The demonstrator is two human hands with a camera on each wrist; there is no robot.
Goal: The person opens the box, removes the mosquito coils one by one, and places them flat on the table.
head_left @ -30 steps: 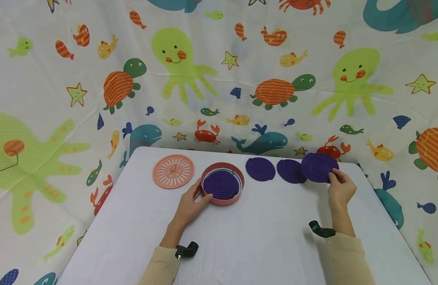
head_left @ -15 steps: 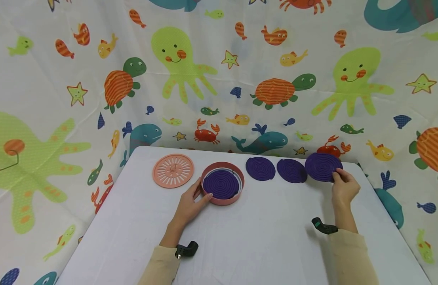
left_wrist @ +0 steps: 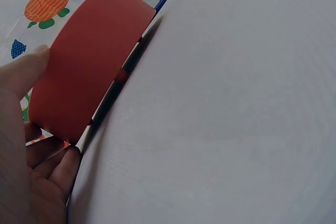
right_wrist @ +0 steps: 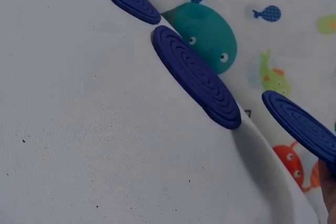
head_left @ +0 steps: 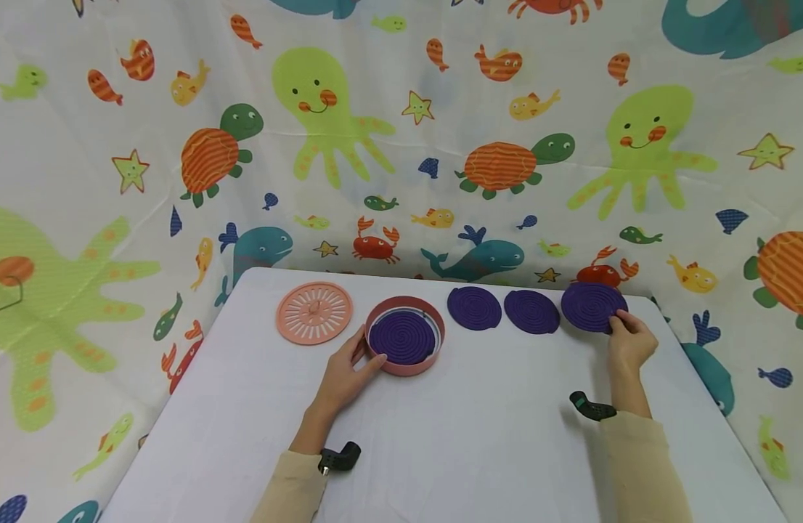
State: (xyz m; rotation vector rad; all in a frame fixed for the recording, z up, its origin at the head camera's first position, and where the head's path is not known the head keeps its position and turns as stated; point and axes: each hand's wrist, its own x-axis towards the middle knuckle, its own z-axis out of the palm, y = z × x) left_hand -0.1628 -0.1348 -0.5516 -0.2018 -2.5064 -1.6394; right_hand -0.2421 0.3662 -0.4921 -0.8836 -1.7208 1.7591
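My left hand (head_left: 344, 374) grips the left side of a round pink mosquito coil holder (head_left: 406, 370), thumb at its front rim. Inside the holder lies a purple spiral mosquito coil (head_left: 403, 338). In the left wrist view the holder's smooth outer wall (left_wrist: 89, 61) sits between thumb and fingers. At the right back, my right hand (head_left: 630, 345) pinches another purple mosquito coil (head_left: 591, 305) by its near right edge. This coil (right_wrist: 299, 121) appears raised and tilted in the right wrist view, where only a bit of the hand shows.
Two more purple coils (head_left: 475, 308) lie flat between the holder and the right hand. A pink slotted lid (head_left: 314, 314) rests left of the holder. Behind the white table (head_left: 467, 436) hangs a curtain (head_left: 408, 160) printed with sea animals.
My right hand has shifted slightly right with its coil, which no longer overlaps the neighbouring coil. My left hand stays on the holder.
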